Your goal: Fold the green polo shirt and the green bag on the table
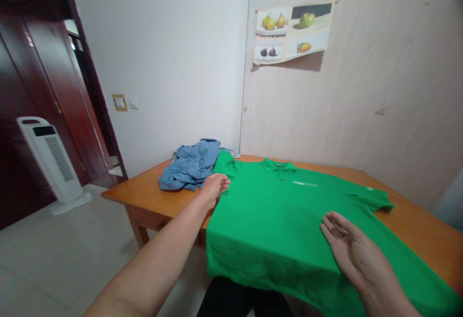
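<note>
Shirt (275,220), green and short-sleeved, is seen laid out front up on a wooden table (144,191), its collar (278,166) pointed toward the wall and its hem draped over the near edge. A small white print (305,184) is carried on the chest, and a white mark (370,189) on the sleeve at right. The left hand (216,185) is held at the shirt's left edge, just below the sleeve, with its fingers curled in narrow; whether cloth is gripped cannot be told. The right hand (349,244) is held wide over the shirt's front, right of its middle, with palm bared, fingers stretched and nothing grasped; whether the cloth is touched cannot be told. Blue clothes (191,165) are heaped just left of the shirt, beside its left sleeve. Dark trousers (242,300) are glimpsed below the shirt's hem. Beyond the shirt's collar, a sheet of fruit pictures (307,42) is fixed high on the wall (361,85), its lower edge lifted. Well left of the shirt, a white tower appliance (54,162) is stood on the tiled floor (97,249) before a dark red door (36,75).
</note>
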The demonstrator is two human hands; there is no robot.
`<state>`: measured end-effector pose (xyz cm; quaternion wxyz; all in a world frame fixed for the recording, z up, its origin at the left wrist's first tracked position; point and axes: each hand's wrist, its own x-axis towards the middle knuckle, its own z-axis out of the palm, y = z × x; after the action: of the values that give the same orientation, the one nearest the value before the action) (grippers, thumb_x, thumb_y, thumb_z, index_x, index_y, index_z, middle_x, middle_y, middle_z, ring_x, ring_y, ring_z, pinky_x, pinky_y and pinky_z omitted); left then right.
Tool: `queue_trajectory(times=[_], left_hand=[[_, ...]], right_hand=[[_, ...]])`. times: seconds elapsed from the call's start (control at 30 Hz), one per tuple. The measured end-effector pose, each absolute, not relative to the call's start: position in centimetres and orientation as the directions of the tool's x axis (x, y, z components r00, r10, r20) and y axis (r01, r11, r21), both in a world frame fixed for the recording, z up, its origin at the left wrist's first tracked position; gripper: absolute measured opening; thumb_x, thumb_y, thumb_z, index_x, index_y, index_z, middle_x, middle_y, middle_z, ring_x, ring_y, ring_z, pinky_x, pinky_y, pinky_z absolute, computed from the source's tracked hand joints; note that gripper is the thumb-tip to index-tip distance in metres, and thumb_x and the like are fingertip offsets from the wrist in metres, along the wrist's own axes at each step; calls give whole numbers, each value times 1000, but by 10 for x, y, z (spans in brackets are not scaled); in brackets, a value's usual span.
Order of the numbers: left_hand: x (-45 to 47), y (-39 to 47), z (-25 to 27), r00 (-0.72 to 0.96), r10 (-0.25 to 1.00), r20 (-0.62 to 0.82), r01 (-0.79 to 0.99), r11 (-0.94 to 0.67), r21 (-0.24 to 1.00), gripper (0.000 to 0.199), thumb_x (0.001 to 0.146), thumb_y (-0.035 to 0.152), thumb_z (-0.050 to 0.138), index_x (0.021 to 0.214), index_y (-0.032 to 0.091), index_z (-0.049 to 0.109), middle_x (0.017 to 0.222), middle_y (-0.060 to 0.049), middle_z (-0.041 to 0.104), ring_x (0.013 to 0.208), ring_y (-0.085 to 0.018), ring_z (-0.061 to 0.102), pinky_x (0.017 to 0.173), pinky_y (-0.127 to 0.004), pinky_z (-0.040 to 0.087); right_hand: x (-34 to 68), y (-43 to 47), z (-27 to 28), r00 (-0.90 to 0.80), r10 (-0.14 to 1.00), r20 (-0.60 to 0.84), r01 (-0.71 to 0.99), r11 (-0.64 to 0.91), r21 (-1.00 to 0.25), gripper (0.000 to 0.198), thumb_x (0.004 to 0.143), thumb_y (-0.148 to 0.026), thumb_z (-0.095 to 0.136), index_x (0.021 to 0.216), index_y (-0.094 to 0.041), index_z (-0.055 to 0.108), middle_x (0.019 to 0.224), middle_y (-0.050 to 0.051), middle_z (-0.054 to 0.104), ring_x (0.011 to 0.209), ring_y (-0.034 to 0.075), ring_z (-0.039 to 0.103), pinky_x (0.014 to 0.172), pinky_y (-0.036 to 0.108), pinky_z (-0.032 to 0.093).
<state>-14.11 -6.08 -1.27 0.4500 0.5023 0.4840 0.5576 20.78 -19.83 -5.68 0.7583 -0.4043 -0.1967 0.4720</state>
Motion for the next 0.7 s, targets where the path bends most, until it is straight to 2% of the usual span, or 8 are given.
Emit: queue_trajectory(times=[0.13,0.23,0.3,0.37,0.43,0.57,0.63,0.7], left_hand=[[-172,-80,-16,-205,947,246,137,-222,965,30,84,42,53,67,17,58,67,-2,64,60,-14,58,60,-25,46],[-200,-91,-17,-296,830,472,555,-253,793,35,89,44,46,70,18,60,70,-4,64,70,-20,62,67,-31,48],[-215,-96,-16,-301,715,631,763,-217,609,23,87,36,52,91,17,64,92,-9,67,91,-25,64,82,-36,50],[-225,-101,-14,-261,631,730,863,-186,470,37,84,28,57,118,16,58,120,-13,61,113,-27,57,97,-39,45],[-228,-105,-12,-193,658,728,896,-184,404,46,85,25,55,130,16,53,128,-14,59,120,-27,55,102,-39,43],[-223,-112,-11,-76,831,552,908,-171,383,32,95,26,40,116,23,64,110,-6,71,102,-24,65,89,-35,50],[-219,-114,-13,-91,831,548,934,-120,336,35,95,25,39,120,23,63,109,-7,72,102,-26,65,89,-37,50],[-213,-116,-15,-78,782,618,961,-107,256,44,89,22,47,132,18,56,120,-12,67,114,-29,59,99,-42,45]], right_hand=[[208,-198,-56,476,875,-87,-546,216,-809,13,76,-29,74,85,-21,71,115,5,68,121,20,57,111,38,42],[208,-197,-56,485,870,-88,-541,219,-812,12,76,-28,73,85,-21,71,114,4,68,121,20,57,112,38,42],[209,-197,-57,488,868,-91,-542,219,-812,11,76,-28,73,84,-21,70,114,4,68,121,20,58,112,38,42],[210,-196,-58,488,868,-93,-541,217,-812,10,77,-27,72,84,-21,70,115,5,67,121,21,58,112,39,42],[211,-195,-60,487,868,-92,-538,215,-815,10,77,-27,72,84,-21,71,114,5,67,121,21,58,112,39,42],[212,-194,-61,494,864,-93,-535,218,-816,10,77,-27,72,84,-21,71,112,4,68,121,20,58,112,38,42],[212,-193,-61,498,862,-91,-536,223,-814,10,77,-27,72,84,-21,71,112,4,67,120,20,58,111,37,43],[211,-193,-60,498,863,-86,-534,227,-814,10,77,-27,72,85,-21,71,111,4,67,119,20,59,111,37,43]])
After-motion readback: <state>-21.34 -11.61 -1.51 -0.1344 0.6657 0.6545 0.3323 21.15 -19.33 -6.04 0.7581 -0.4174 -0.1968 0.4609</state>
